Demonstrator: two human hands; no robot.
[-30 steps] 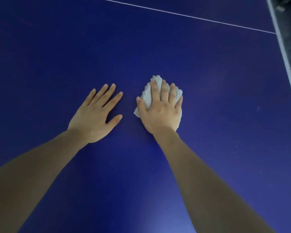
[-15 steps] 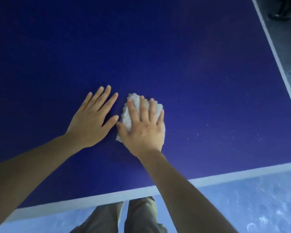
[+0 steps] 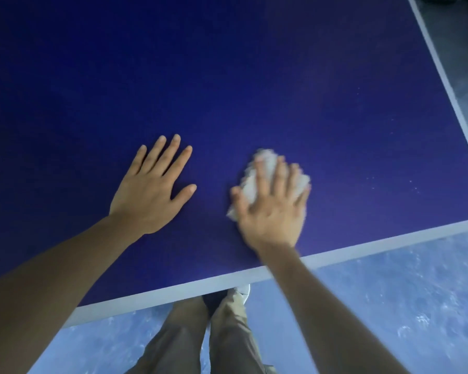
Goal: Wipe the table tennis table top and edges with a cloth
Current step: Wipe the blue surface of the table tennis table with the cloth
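Right hand, fingers spread, pressed the white cloth flat on the blue table top near its white edge, left hand splayed empty; best to keep even pressure, overlapping strokes.

Cloth: white, fluffy, crumpled, motion-blurred, flat on tabletop under right hand, near front edge. Tabletop: dark blue, white border lines, faint specks at right.

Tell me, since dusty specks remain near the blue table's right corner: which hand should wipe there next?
Probably the right hand: it presses the crumpled white cloth flat, nearer those specks. The left hand lies bare.
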